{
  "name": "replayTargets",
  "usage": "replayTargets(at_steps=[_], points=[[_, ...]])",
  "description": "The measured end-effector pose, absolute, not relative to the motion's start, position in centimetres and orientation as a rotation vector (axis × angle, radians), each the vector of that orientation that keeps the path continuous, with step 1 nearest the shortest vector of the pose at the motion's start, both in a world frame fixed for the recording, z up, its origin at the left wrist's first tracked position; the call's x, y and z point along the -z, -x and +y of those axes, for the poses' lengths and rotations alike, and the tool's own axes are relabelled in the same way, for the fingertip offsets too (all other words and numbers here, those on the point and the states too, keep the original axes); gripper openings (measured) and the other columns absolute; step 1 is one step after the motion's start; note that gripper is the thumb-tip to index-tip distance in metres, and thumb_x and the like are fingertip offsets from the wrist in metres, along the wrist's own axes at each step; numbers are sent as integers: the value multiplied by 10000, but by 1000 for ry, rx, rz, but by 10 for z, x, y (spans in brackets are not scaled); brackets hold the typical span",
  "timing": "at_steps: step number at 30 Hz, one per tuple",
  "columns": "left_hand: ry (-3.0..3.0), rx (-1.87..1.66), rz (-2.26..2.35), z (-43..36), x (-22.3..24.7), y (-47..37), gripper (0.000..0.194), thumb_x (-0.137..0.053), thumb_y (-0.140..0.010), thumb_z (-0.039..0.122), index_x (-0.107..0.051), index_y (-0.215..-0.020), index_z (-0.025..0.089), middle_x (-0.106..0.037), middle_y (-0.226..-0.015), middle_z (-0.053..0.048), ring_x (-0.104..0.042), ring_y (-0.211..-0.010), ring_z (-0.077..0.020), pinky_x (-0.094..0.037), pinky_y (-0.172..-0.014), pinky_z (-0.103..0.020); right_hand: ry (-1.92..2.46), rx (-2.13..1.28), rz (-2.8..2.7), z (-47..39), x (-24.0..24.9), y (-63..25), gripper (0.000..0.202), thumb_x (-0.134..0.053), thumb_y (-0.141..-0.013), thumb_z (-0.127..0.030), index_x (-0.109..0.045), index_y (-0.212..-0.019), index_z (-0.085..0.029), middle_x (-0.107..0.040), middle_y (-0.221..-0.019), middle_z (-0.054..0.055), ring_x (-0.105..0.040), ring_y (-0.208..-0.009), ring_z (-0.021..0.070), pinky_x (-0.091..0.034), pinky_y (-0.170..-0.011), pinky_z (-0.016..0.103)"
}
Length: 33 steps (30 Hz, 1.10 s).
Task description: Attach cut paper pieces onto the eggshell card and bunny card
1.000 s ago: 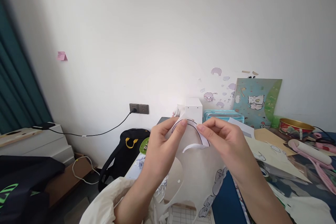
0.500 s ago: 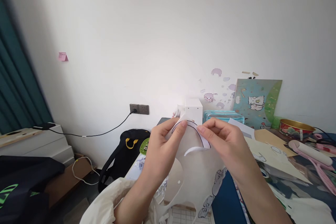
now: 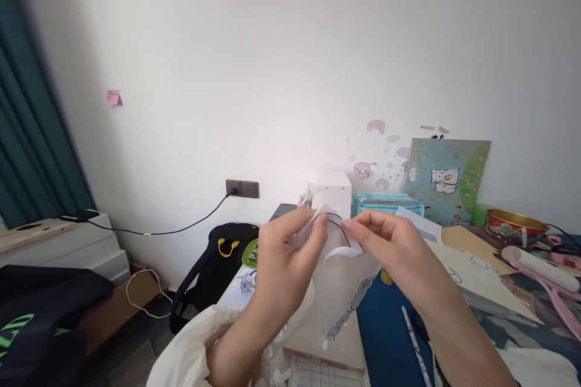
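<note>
Head view: a pale wall (image 3: 218, 60) fills most of the scene, with a teal curtain (image 3: 34, 121) hanging at its left edge. Below the curtain lies a dark bag (image 3: 54, 308) with bright green lettering; nearer the middle, a black backpack (image 3: 236, 239) with yellow loops sits beside the work surface. A dark blue mat (image 3: 381, 338) shows under the right forearm. At the right, a colourful picture panel (image 3: 422, 190) leans against the wall. In front of the person, a thin white sheet (image 3: 333, 287) with cartoon outlines along its lower right edge is held up above a pale board (image 3: 313, 347). The left hand (image 3: 285, 254) pinches its upper part between thumb and forefinger; the right hand (image 3: 394, 248) pinches just beside, also thumb to finger. Between them runs a black curved line, and a narrow white flap (image 3: 345, 251) curls below it. Farther right stands a red and gold tin (image 3: 515, 227). Smallest, a pink note (image 3: 113, 97) is stuck high on the wall
</note>
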<state>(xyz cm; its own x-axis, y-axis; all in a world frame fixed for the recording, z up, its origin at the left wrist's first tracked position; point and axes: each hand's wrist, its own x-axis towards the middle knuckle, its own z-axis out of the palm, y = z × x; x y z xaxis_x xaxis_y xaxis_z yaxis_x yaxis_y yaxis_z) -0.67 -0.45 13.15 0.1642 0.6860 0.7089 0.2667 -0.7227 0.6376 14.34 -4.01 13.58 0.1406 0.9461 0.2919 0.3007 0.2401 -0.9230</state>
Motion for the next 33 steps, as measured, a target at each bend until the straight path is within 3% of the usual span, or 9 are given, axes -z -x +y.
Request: replayTargets(at_steps=[4, 7, 10, 14, 19, 23, 33], points=[[-2116, -1568, 877, -3, -133, 8, 353, -488, -889, 301, -425, -561, 186, -334, -541, 36, -307, -537, -111, -291, -518, -250, 1442, -552, -1510, -42, -138, -160, 433, -549, -804, -598, -576, -621, -207, -553, -598, -6, -471, -523, 123, -325, -434, 238], [-2081, -1452, 837, -2, -137, 10, 378, -493, -891, 334, -443, -549, 181, -343, -533, 39, -323, -525, -106, -299, -508, -244, 1396, -490, -1553, -46, -141, -168, 354, -544, -824, -579, -657, -776, -246, -659, -792, 11, -596, -735, 171, -449, -599, 261], [-2028, -1336, 778, -2, -138, 8, 321, -532, -881, 337, -588, -609, 175, -504, -559, 23, -439, -555, -114, -353, -527, -232, 1297, -405, -1525, -50, -143, -165, 268, -602, -807, -535, -671, -900, -293, -689, -953, 4, -620, -907, 195, -486, -730, 278], [-1903, -1286, 658, -1, -135, 4, 142, -627, -833, 313, -711, -812, 200, -717, -790, -15, -638, -758, -163, -480, -674, -235, 1209, -358, -1503, -52, -141, -153, 206, -663, -783, -452, -684, -900, -284, -708, -916, 15, -643, -841, 193, -522, -717, 291], [-1809, -1341, 665, 0, -131, 6, 222, -718, -765, 308, -689, -967, 220, -743, -832, -17, -692, -822, -184, -543, -763, -274, 1155, -387, -1441, -50, -138, -158, 134, -678, -786, -351, -709, -892, -274, -714, -860, 18, -657, -783, 180, -542, -638, 266], [-1866, -1459, 651, -1, -130, 7, 202, -735, -752, 279, -713, -951, 251, -745, -999, -3, -673, -979, -185, -527, -892, -272, 1118, -316, -1377, -50, -138, -163, 131, -687, -790, -327, -711, -918, -319, -694, -799, -13, -644, -722, 138, -516, -549, 198], [-1989, -1640, 728, -11, -132, 9, 164, -734, -758, 252, -731, -918, 288, -760, -935, 56, -691, -903, -151, -537, -804, -225, 1055, -239, -1381, -54, -139, -156, 138, -682, -809, -279, -703, -917, -363, -677, -797, -42, -629, -709, 103, -517, -574, 151]])
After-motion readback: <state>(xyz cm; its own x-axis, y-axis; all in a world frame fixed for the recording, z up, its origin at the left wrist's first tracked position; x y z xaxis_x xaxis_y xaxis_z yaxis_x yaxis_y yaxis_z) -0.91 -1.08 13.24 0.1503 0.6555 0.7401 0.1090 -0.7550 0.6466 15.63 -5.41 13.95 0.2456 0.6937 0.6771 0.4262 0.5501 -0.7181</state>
